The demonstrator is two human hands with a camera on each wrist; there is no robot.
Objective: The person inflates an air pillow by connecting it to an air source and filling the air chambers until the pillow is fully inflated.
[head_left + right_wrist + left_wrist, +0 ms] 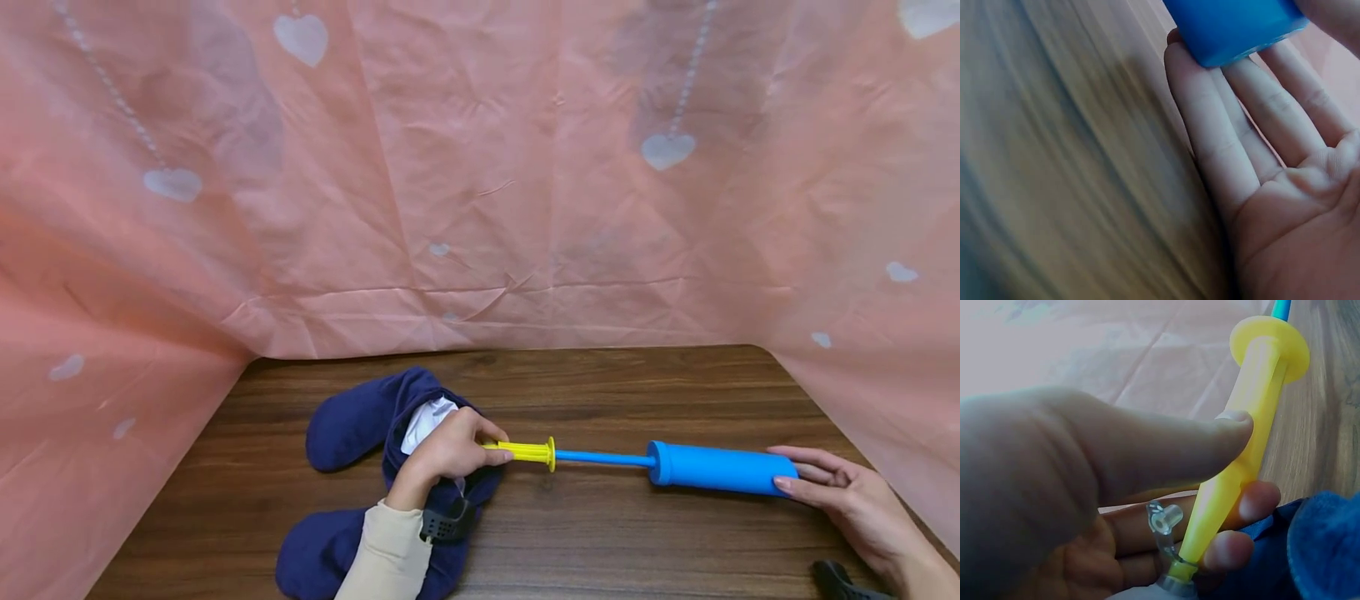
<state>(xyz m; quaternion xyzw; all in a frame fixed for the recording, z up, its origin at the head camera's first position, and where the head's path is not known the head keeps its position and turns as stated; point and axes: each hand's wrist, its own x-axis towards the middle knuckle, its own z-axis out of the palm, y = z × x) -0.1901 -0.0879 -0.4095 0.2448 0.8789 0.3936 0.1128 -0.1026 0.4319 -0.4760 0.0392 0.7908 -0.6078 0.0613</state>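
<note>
A hand pump with a blue barrel (727,469), a thin blue rod and a yellow nozzle end (528,452) lies stretched between both hands. My left hand (459,446) pinches the yellow nozzle between thumb and fingers. In the left wrist view the nozzle's tapered tip sits in a clear valve (1182,584), whose small clear plug (1166,519) hangs beside it. The valve belongs to a white inner bladder (427,422) inside a navy U-shaped neck pillow (352,425). My right hand (855,496) holds the barrel's far end between thumb and fingers.
Dark wood-grain tabletop (585,533) lies under everything. A pink curtain (480,208) with white hearts encloses the back and both sides. The pillow's second arm (322,546) reaches toward the front, partly behind my left sleeve (390,550).
</note>
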